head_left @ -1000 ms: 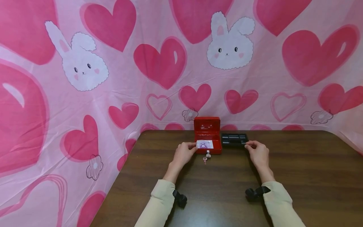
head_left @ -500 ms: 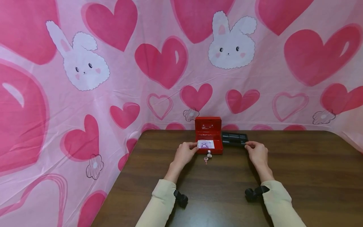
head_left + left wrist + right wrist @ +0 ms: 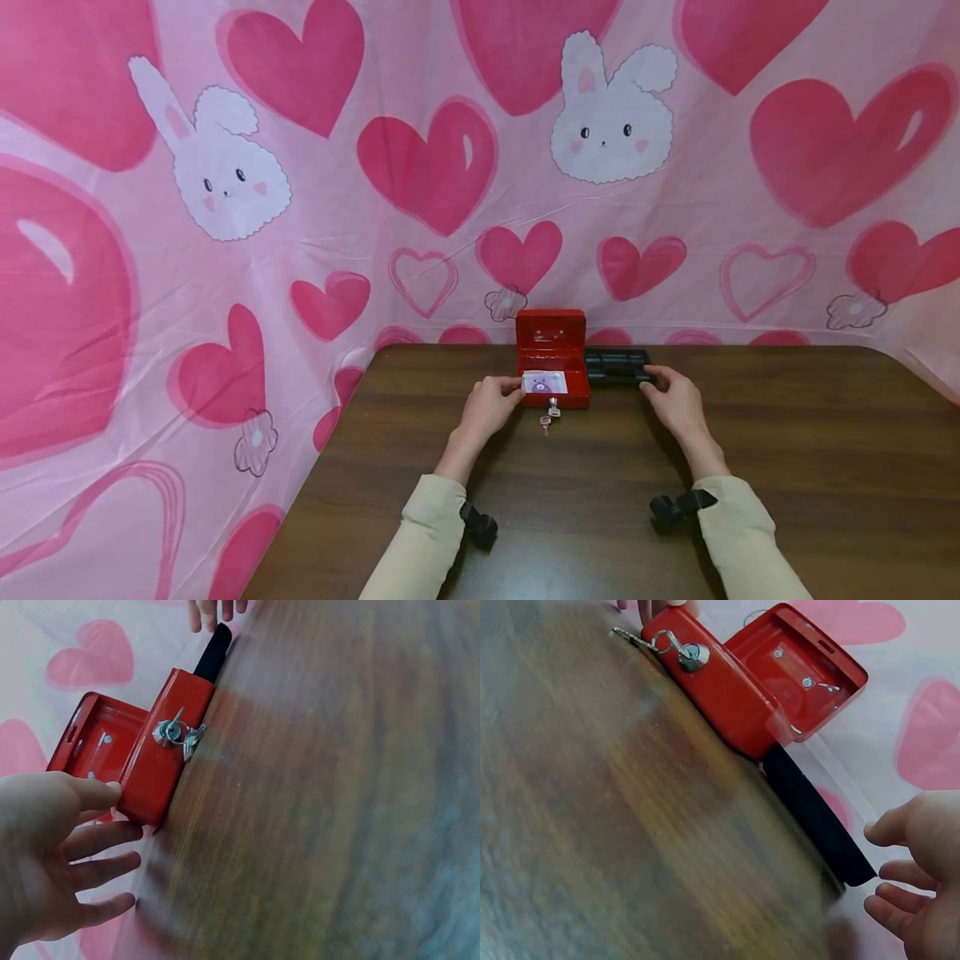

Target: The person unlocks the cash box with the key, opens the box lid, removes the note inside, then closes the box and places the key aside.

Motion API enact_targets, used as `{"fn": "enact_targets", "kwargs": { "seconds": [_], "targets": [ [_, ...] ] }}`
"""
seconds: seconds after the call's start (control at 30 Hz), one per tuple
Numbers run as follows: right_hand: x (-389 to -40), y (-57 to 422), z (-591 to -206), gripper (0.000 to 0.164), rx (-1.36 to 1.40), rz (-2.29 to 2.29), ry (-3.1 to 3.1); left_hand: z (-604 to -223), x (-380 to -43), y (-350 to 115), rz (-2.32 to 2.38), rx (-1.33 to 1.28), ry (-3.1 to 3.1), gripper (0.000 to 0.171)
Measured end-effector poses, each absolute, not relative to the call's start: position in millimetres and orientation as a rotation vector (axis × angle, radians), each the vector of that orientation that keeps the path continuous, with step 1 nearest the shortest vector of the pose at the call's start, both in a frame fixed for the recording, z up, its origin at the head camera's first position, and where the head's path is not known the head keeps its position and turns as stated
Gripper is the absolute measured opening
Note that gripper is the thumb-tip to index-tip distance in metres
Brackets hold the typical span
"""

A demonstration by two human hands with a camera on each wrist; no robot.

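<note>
A red metal cash box [image 3: 572,401] stands at the back of the table with its lid up. Keys [image 3: 546,423] hang from the lock on its front. A banknote-like paper [image 3: 544,382] printed with a purple bear lies in it. My left hand [image 3: 486,408] pinches the box's left front corner, thumb at the rim and index finger at the side; its other fingers are spread. Against the box's right side lies a black compartmented tray [image 3: 618,367]. My right hand [image 3: 678,404] is at the tray's right end, fingertips right at its edge, thumb and fingers apart in the right wrist view.
The brown wooden table [image 3: 570,517] ends just behind the box and tray. A pink cloth [image 3: 420,67] with hearts and rabbits hangs behind it. A black wrist camera [image 3: 480,527] is strapped to each sleeve.
The black tray has slid slightly left toward the cash box. My right hand has moved left with it and its grip has loosened. My left hand stays at the box.
</note>
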State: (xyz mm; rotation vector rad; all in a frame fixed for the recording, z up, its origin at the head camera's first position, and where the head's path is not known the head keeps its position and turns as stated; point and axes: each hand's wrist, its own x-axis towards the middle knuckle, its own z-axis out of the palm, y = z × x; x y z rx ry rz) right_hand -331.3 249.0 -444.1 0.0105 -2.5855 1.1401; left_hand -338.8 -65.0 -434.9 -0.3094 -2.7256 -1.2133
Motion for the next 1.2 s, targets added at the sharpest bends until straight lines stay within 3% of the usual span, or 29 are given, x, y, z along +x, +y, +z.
{"fn": "enact_targets", "kwargs": {
  "seconds": [1.2],
  "targets": [
    [-331, 230, -426, 0.032, 0.148, 1.150, -2.499, -434, -339, -62, -1.167, -0.246, -2.749, 0.030]
  ]
}}
